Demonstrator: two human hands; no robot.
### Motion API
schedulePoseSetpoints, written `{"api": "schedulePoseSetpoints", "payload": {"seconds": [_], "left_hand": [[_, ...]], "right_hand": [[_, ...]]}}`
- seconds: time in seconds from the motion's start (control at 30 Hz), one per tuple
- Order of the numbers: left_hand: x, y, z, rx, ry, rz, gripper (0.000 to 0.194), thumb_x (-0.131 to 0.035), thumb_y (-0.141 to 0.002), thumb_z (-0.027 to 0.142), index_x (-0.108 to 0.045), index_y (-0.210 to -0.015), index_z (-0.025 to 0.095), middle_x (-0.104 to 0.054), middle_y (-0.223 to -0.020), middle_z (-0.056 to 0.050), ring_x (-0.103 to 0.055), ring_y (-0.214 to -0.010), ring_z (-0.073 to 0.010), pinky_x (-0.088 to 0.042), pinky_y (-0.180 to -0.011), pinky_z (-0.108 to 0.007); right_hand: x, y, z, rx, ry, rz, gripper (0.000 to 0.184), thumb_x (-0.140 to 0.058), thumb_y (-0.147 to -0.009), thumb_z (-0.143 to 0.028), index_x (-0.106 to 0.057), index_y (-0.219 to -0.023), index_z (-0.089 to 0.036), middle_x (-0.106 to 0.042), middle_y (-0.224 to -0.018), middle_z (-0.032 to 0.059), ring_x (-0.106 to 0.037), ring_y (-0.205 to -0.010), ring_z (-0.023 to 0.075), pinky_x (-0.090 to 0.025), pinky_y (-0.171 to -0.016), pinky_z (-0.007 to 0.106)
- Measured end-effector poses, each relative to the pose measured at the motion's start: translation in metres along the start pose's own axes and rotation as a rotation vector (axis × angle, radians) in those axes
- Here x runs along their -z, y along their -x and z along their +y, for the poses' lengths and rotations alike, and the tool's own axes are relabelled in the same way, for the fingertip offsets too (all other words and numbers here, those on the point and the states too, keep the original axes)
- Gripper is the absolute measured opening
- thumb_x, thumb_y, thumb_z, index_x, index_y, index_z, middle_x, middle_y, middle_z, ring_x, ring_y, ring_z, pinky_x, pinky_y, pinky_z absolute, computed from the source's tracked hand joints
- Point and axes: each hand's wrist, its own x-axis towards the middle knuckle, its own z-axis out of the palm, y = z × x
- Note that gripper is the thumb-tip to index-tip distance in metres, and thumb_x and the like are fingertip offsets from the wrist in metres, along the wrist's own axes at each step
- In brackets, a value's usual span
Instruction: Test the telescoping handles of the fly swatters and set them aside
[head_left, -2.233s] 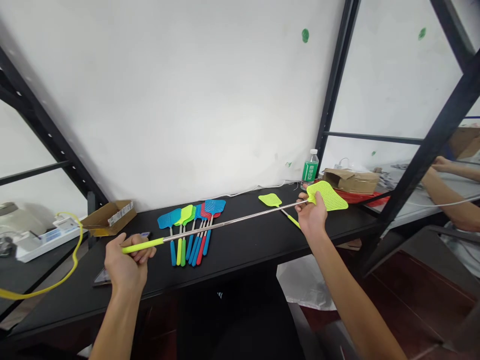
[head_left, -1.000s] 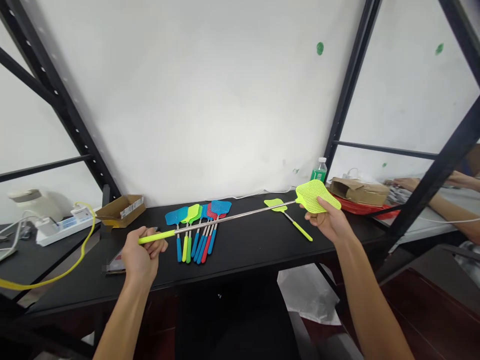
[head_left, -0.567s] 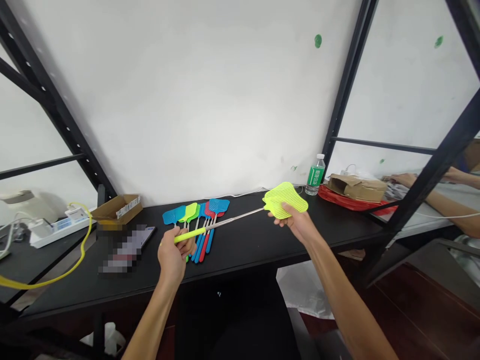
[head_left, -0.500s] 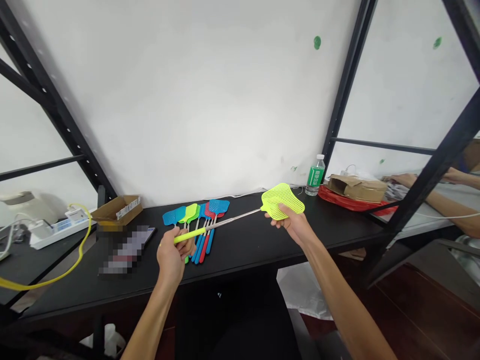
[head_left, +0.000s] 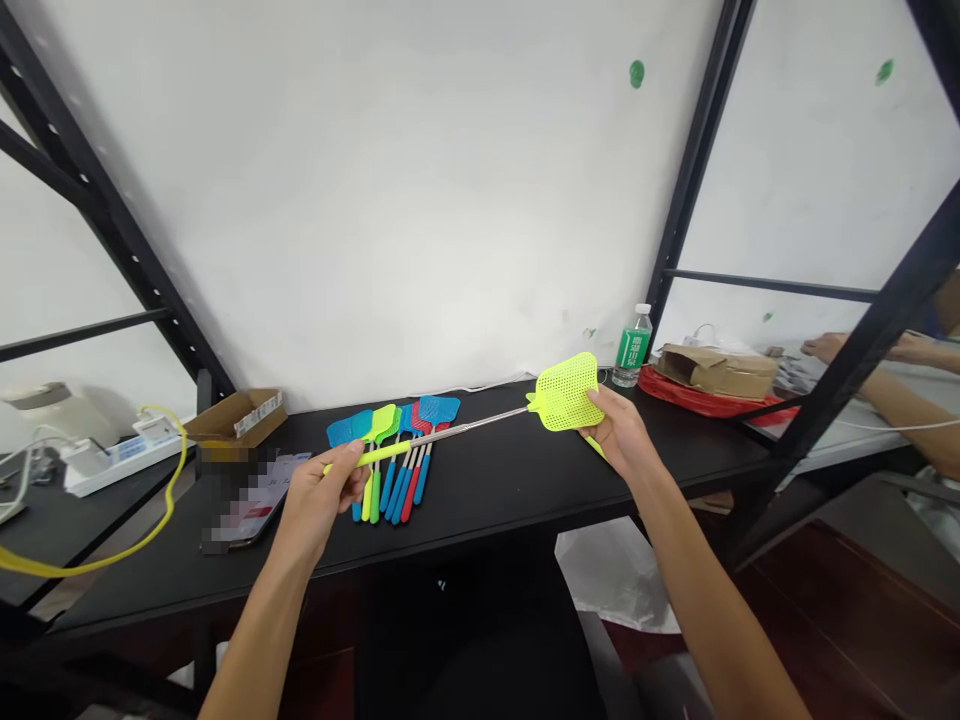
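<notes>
A yellow-green fly swatter (head_left: 568,393) with an extended metal shaft is stretched between my hands above the black desk. My left hand (head_left: 330,482) is closed around its handle, near the end. At the right edge of the perforated head, my right hand (head_left: 616,425) pinches it between thumb and fingers. Under the right hand shows a narrow yellow-green piece (head_left: 595,446), mostly hidden; I cannot tell what it is. Beyond my left hand lie several fly swatters (head_left: 405,490) in a row, blue, green, yellow-green and red, with handles towards me.
A phone (head_left: 262,500), partly blurred, and an open cardboard box (head_left: 244,418) sit at the left beside a white power strip (head_left: 124,455). A water bottle (head_left: 634,347) stands back right, near a torn carton (head_left: 716,372) on red plastic. Another person's arms (head_left: 900,395) show beyond the rack post.
My left hand has shifted left towards the handle's end. The right hand has moved from the head's lower edge to its right edge, and the head has tilted.
</notes>
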Motion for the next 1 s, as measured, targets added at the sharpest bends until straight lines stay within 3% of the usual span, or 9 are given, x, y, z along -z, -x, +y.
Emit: {"api": "schedulePoseSetpoints", "payload": {"seconds": [0.13,0.33,0.5,0.7,1.0], "left_hand": [[0.007,-0.002,0.003,-0.058,-0.115,0.021,0.038,-0.059,-0.091,0.045,-0.059,-0.064,0.018,-0.048,-0.05,0.003,-0.039,-0.047,-0.0099,-0.037,-0.053,-0.024],[0.011,-0.004,-0.001,-0.082,-0.235,0.039,0.041,-0.056,-0.092,0.047,-0.059,-0.063,0.018,-0.047,-0.05,0.003,-0.041,-0.048,-0.0104,-0.036,-0.053,-0.024],[0.012,-0.007,-0.007,-0.063,-0.258,-0.024,0.043,-0.052,-0.093,0.048,-0.053,-0.061,0.018,-0.05,-0.056,0.002,-0.04,-0.048,-0.0106,-0.031,-0.048,-0.024],[0.008,-0.006,-0.004,-0.131,-0.315,-0.037,0.044,-0.049,-0.094,0.051,-0.05,-0.064,0.019,-0.044,-0.058,0.003,-0.04,-0.052,-0.0118,-0.033,-0.051,-0.024],[0.011,-0.003,-0.003,-0.225,-0.384,-0.093,0.036,-0.046,-0.096,0.045,-0.047,-0.07,0.021,-0.039,-0.061,0.004,-0.04,-0.057,-0.0132,-0.036,-0.056,-0.025]], "right_hand": [[-0.001,-0.001,0.003,0.017,0.176,0.005,0.036,-0.07,-0.083,-0.044,-0.069,-0.11,-0.02,-0.071,-0.097,0.0069,-0.064,-0.07,0.0149,-0.045,-0.047,0.02],[-0.003,-0.001,0.006,0.148,0.355,-0.021,0.036,-0.067,-0.085,-0.045,-0.069,-0.111,-0.02,-0.07,-0.106,0.0069,-0.065,-0.086,0.0179,-0.052,-0.059,0.022],[-0.003,0.001,0.007,0.122,0.389,-0.092,0.04,-0.064,-0.087,-0.046,-0.065,-0.115,-0.017,-0.07,-0.091,0.0066,-0.061,-0.064,0.0151,-0.05,-0.046,0.024],[-0.008,0.003,0.011,0.155,0.507,-0.069,0.035,-0.058,-0.09,-0.047,-0.064,-0.105,-0.016,-0.064,-0.077,0.0017,-0.049,-0.044,0.0079,-0.041,-0.035,0.021],[-0.011,0.003,0.016,0.122,0.616,-0.003,0.032,-0.058,-0.087,-0.047,-0.063,-0.09,-0.015,-0.055,-0.068,-0.001,-0.043,-0.042,0.0067,-0.032,-0.031,0.019]]}}
